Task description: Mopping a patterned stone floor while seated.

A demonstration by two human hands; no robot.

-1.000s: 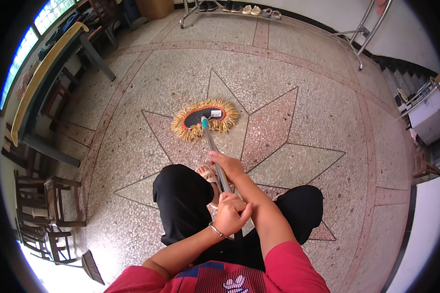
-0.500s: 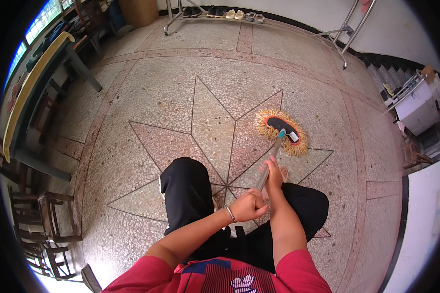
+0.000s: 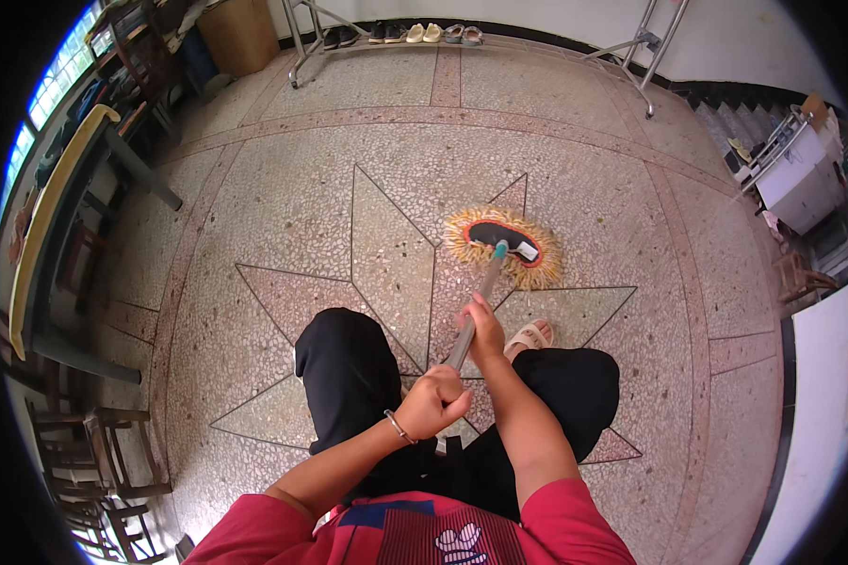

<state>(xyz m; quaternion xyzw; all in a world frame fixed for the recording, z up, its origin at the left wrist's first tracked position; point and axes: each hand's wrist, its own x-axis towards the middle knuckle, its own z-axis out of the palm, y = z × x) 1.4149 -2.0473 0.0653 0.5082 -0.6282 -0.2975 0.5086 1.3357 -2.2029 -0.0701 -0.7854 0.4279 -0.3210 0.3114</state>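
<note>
A mop (image 3: pixel 546 241) with a fringed yellow-and-white oval head lies on the speckled stone floor ahead of me, slightly right of the middle. Its grey handle slants from a teal joint down toward my body. My left hand (image 3: pixel 433 403), with a bracelet at the wrist, is closed round the upper end of the handle. Farther down the shaft, closer to the mop head, my right hand (image 3: pixel 483 331) grips it too. My right foot in a beige sandal (image 3: pixel 531 335) rests just behind the mop head.
Several pairs of shoes (image 3: pixel 424 34) line the far wall beneath a metal rack (image 3: pixel 297 56). A long table (image 3: pixel 61 212) and wooden chairs (image 3: pixel 122 457) stand along the left. On the right are a white cabinet (image 3: pixel 806 184), a small wooden stool (image 3: pixel 806 279) and stairs (image 3: pixel 725 122).
The mop head has shifted left across the floor, and both hands have moved left with the handle. The view has turned slightly, and more of my right sandal shows.
</note>
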